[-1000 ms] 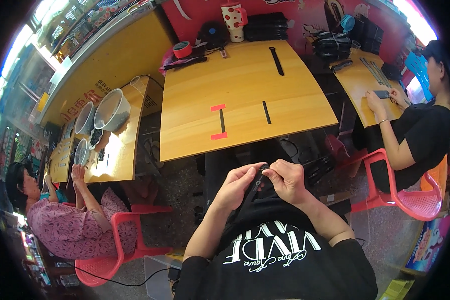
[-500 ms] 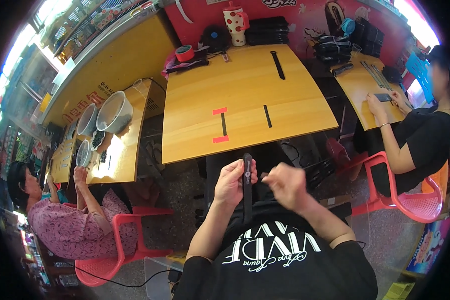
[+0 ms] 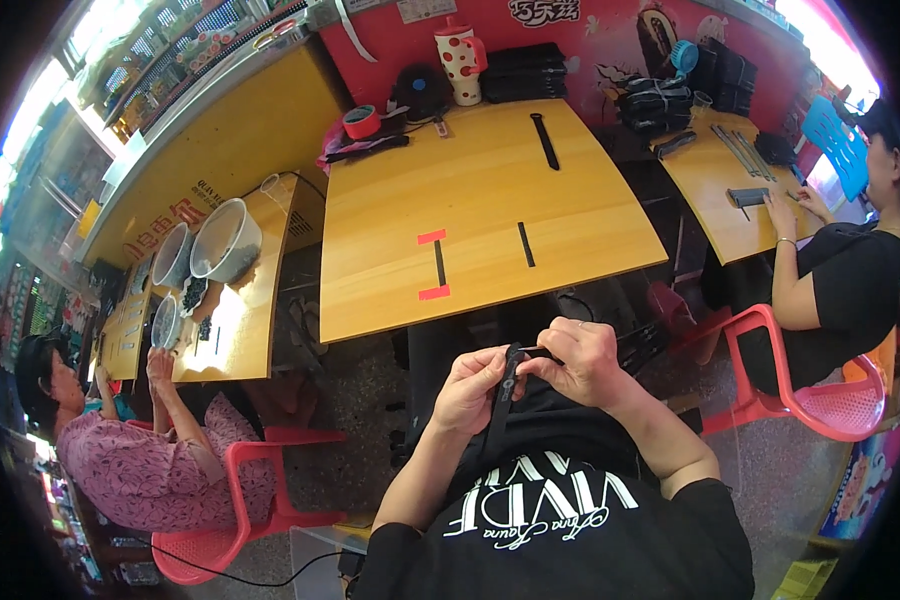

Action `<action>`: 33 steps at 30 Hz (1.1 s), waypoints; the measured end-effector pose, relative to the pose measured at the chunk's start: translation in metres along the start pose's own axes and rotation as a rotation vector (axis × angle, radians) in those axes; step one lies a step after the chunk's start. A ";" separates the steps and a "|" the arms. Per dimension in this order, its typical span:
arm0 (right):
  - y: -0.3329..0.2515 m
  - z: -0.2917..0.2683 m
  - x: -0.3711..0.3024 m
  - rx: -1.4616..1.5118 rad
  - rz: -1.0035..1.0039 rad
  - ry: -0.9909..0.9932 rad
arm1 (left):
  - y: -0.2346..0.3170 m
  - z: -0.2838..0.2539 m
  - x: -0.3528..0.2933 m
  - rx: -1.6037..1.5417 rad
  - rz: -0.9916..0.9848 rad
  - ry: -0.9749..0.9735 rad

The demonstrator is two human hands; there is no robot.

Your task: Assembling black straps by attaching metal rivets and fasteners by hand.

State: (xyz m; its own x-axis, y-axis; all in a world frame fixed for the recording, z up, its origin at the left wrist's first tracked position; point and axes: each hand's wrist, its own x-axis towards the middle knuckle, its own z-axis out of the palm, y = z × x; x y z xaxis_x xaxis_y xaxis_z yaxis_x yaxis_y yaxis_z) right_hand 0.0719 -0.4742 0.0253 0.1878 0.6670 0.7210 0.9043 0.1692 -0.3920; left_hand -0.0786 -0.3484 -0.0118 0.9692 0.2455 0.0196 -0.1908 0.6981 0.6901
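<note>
Above my lap, my left hand [image 3: 468, 392] grips a black strap [image 3: 500, 412] near its upper end; the rest hangs toward my shirt. My right hand [image 3: 582, 360] is closed in a pinch right beside that end. A thin dark piece runs between its fingertips and the strap, too small to identify. Beyond my hands is the wooden table [image 3: 370, 255]. On it lie a short black strip [image 3: 440, 264] between two red tape pieces [image 3: 433, 237], another short black strip [image 3: 526, 245], and a black strap with a looped end [image 3: 545, 142] farther back.
At the table's back stand a spotted tumbler [image 3: 460, 66], a red tape roll [image 3: 361, 123] and stacked black bundles [image 3: 523, 73]. Left, a person in pink sits by clear tubs [image 3: 227, 240]. Right, a person in black works at another table [image 3: 705, 190], on a red chair [image 3: 770, 350].
My right hand has moved in to the strap's upper end, its thin dark piece now meeting it. The strap has tilted. The person at right has put the grey item down on the table.
</note>
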 end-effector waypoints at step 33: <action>0.004 -0.001 -0.006 -0.508 -0.354 -0.014 | -0.015 -0.004 -0.003 0.029 0.007 0.146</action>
State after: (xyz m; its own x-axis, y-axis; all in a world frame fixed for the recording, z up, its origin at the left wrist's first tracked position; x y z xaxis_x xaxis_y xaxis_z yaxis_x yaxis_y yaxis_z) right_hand 0.0751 -0.4781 0.0197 -0.1591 0.6433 0.7489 0.9810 0.0177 0.1932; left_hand -0.0795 -0.3567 -0.0253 0.9344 0.3473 -0.0798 -0.1907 0.6765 0.7113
